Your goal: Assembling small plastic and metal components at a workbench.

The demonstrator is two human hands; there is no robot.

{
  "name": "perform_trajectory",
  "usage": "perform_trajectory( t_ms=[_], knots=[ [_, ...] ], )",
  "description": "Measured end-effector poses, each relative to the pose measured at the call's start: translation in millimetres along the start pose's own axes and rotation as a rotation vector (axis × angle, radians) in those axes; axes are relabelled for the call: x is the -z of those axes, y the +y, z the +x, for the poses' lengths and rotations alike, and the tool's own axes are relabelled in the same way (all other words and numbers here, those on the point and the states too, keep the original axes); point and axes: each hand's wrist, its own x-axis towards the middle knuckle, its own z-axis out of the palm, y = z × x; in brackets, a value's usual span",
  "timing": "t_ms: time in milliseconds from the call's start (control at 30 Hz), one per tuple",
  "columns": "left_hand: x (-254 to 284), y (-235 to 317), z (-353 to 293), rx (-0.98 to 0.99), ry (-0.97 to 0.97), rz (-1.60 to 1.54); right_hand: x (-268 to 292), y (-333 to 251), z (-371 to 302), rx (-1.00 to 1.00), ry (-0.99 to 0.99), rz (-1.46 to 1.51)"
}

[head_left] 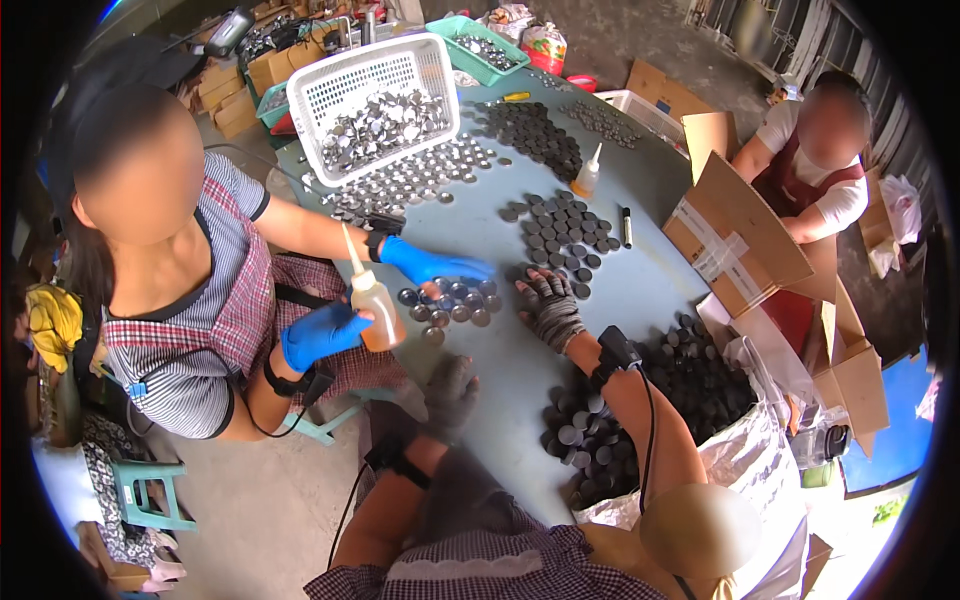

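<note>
My right hand [552,310], in a grey fingerless glove, lies palm down on the table with its fingers spread. Its fingertips are at the near edge of a cluster of dark round caps [565,228]. My left hand [452,398], gloved the same way, hovers by the table's near edge; its fingers are blurred, and I see nothing in it. Between my hands and the co-worker on the left is a group of shiny round caps [460,302]. That person's blue-gloved hand [430,262] reaches over these caps, while the other holds a squeeze bottle [374,305] of amber liquid.
A big heap of black caps [640,400] spills from a white sack [755,440] at my right. Farther off stand a white basket [305,120] of metal caps, another small bottle [588,175] and a marker [627,228]. Another person reaches into a cardboard box [715,245].
</note>
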Motion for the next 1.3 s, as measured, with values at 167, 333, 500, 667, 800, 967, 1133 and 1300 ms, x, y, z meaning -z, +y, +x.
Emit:
perform_trajectory(
  t_ms=[167,333,500,667,800,967,1133,1300],
  knots=[
    [1.5,5.2,4.9,-0.018,-0.016,-0.028,-18.8,11.2,20.4,0.046,-0.006,-0.022],
    [10.5,15.6,11.0,0.059,-0.099,-0.056,-24.9,34.6,36.1,-0.012,-0.038,-0.01],
    [13.1,11.6,11.0,0.02,-0.17,-0.061,-28.7,75.1,49.4,-0.094,-0.089,-0.041],
    [10.5,16.4,7.6,0.015,-0.124,0.023,-43.0,116.4,66.1,-0.115,-0.034,-0.045],
    [11.3,19.8,7.6,0.058,-0.175,0.008,-52.6,139.3,72.9,-0.158,-0.028,-0.064],
    [0.1,10.3,1.4,0.032,-0.148,-0.027,-46.5,136.2,66.2,-0.182,-0.018,0.026],
    [-3.3,3.5,-4.3,0.052,-0.157,-0.028,18.8,79.6,53.7,-0.162,-0.285,0.107],
    [-14.4,11.4,-2.9,-0.031,-0.094,-0.068,43.4,86.8,-13.6,-0.137,-0.538,0.123]
  ],
)
